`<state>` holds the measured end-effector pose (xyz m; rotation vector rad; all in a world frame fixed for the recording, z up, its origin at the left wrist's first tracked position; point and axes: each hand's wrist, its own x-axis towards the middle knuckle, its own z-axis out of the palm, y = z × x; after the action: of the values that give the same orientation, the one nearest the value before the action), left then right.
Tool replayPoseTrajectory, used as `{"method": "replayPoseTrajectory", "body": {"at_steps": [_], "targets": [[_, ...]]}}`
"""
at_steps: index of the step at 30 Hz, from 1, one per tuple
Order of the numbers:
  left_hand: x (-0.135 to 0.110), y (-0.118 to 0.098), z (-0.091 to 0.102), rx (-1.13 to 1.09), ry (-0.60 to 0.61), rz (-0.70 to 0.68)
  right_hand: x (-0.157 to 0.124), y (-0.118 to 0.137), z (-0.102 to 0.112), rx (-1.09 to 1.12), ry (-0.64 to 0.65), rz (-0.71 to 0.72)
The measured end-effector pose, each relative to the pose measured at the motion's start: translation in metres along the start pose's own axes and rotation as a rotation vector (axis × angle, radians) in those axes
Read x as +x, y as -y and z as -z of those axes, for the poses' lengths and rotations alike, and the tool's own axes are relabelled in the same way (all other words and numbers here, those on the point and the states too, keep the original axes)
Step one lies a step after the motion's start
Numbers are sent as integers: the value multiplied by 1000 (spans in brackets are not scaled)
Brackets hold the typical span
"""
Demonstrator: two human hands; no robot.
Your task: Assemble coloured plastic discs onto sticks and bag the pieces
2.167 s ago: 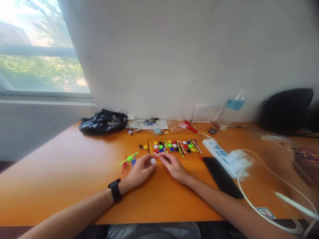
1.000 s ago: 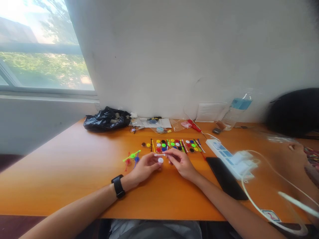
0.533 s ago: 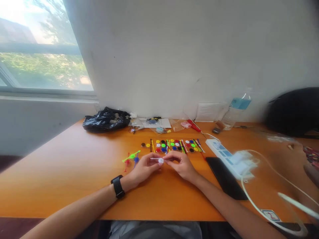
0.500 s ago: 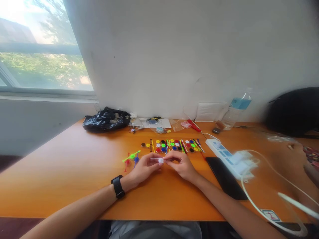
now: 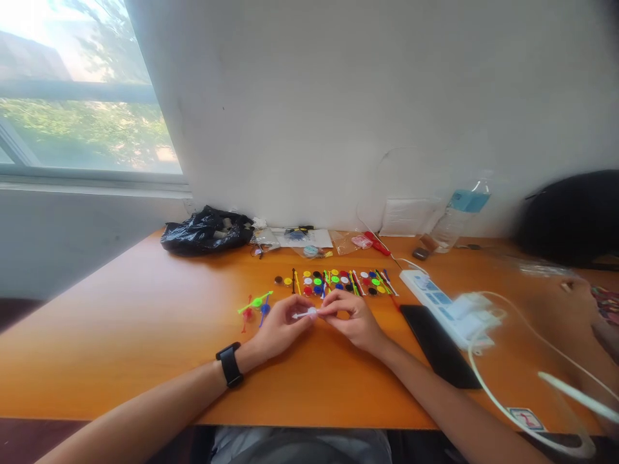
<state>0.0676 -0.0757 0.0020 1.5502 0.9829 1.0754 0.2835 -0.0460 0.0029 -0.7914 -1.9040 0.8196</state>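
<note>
My left hand point(image 5: 278, 328), with a black watch on its wrist, pinches a small white disc point(image 5: 312, 312) with a thin white stick point(image 5: 300, 315) through it. My right hand point(image 5: 351, 319) meets it from the right, fingers pinched on the same stick. Both hands rest on the orange table point(image 5: 145, 335). Just beyond them lie rows of small coloured discs and sticks point(image 5: 338, 282). To the left of my left hand lie finished green, red and blue stick pieces point(image 5: 254, 306).
A black phone point(image 5: 435, 345), a white power strip point(image 5: 435, 298) with chargers and a white cable point(image 5: 507, 399) lie to the right. A black plastic bag point(image 5: 206, 237), small bags and a water bottle point(image 5: 454, 216) line the wall. Another person's hand point(image 5: 563, 303) shows at far right.
The white stick has gone through the white disc held by my left hand, and both hands have drawn closer together. The view has shifted slightly.
</note>
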Motion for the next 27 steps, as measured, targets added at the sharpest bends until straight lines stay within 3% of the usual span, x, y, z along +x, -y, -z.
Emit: {"method": "replayPoseTrajectory", "body": {"at_steps": [7, 14, 27], "targets": [[-4, -2, 2, 80, -13, -104, 3, 12, 0, 64, 23, -95], [-7, -4, 7, 386, -73, -318, 3, 16, 1, 67, 99, -201], [-8, 6, 14, 619, -3, -439, -1, 10, 2, 164, 131, -231]]}}
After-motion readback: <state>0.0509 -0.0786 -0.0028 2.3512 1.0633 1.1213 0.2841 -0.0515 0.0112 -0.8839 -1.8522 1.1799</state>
